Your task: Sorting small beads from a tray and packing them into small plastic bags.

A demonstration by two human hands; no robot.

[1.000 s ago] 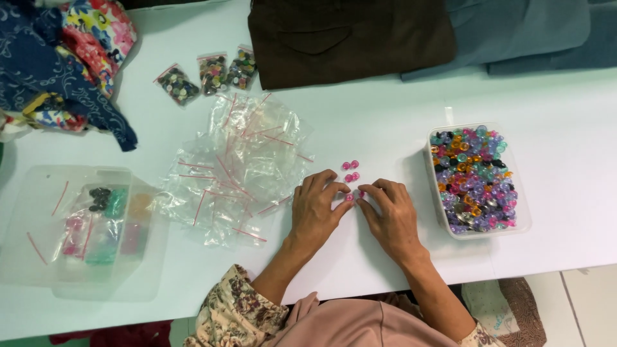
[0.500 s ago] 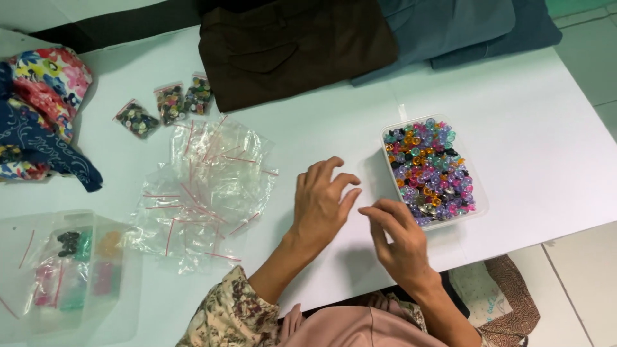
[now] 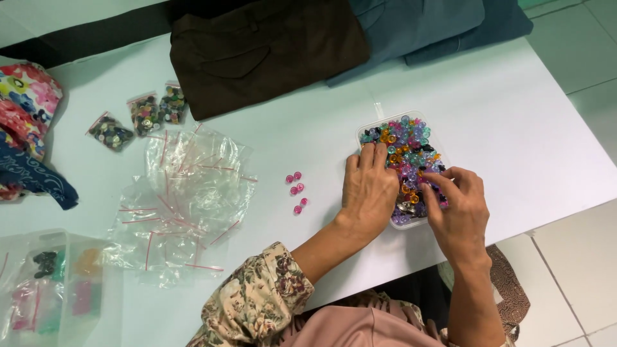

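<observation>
Clear plastic tray (image 3: 368, 128) of mixed coloured buttons (image 3: 411, 144) sits on the white table (image 3: 514, 115) at its right edge — both hands are in it. Her left hand (image 3: 368, 191) lies flat and open across the tray's near side, while the right hand (image 3: 457, 212) pinches among the buttons, fingertips together. Just left, five pink buttons (image 3: 296, 189) lie loose beside a heap of empty zip bags (image 3: 183, 199).
</observation>
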